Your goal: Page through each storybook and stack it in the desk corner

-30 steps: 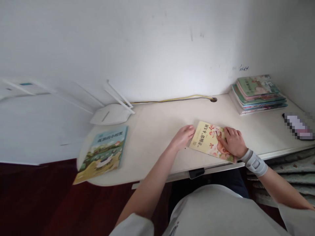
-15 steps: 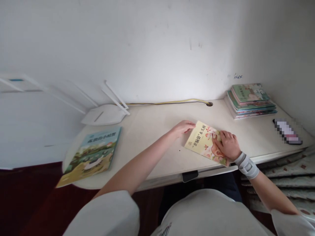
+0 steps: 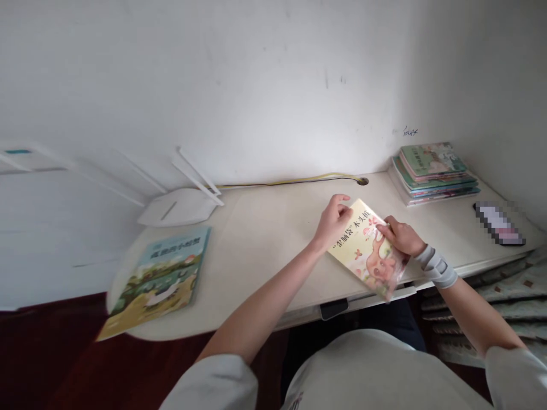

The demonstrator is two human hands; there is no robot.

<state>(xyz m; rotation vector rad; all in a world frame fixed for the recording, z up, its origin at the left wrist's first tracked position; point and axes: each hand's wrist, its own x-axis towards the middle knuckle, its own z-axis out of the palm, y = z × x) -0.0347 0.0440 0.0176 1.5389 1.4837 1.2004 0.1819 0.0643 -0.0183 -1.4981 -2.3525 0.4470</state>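
Observation:
A yellow picture book (image 3: 363,250) with pink cover art is tilted over the desk's front part. My right hand (image 3: 404,236) grips its right edge, thumb on the cover and fingers mostly hidden behind. At the upper left edge is my left hand (image 3: 334,221), its index finger extended apart from the other, partly curled fingers. Whether it touches the book is unclear. Another picture book (image 3: 166,273), blue and green with a white animal, lies at the desk's left end.
A white router (image 3: 182,206) with antennas stands at the back left. Cables (image 3: 273,183) run along the wall to a desk hole. At the right are a stack of books (image 3: 436,173) and a blurred-out phone (image 3: 498,223). Patterned fabric (image 3: 487,302) hangs beside the desk.
The yellow book has turned and tilted up from the desk. My right hand now grips its edge instead of lying on the cover. My left hand has shifted right, closer against the book.

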